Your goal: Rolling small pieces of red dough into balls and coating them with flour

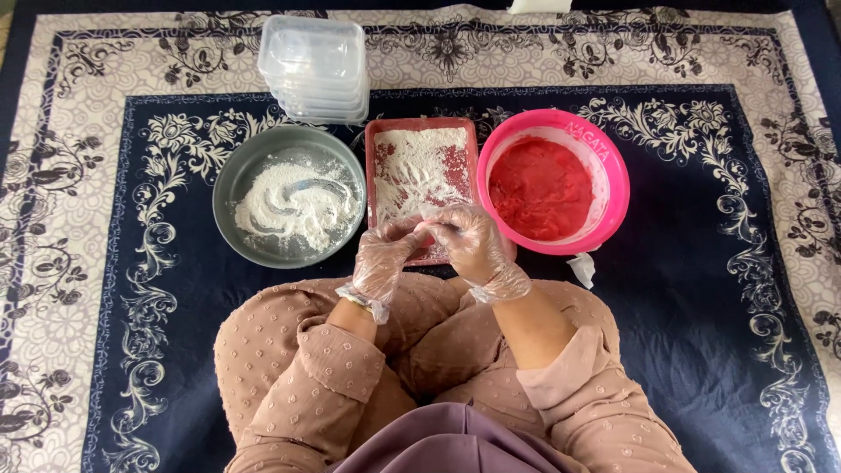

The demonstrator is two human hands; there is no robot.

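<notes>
Right at the middle of the frame, the left hand (383, 256) and right hand (470, 243), both in thin clear plastic gloves, meet fingertip to fingertip over the near end of the floured red rectangular tray (422, 175), fingers curled narrow; can't tell what they're pinching. Left sits a round grey metal pan of flour (289, 194), right a pink plastic bowl of red paste (552, 180), and upper left a stack of clear plastic containers (314, 67).

A stack of clear plastic lidded containers (314, 68) near my rug's (701, 350) far edge, grey round pan (289, 194) of white flour just below it, crumpled scrap of plastic (582, 268) right of centre, white object (539, 5) at far edge
</notes>
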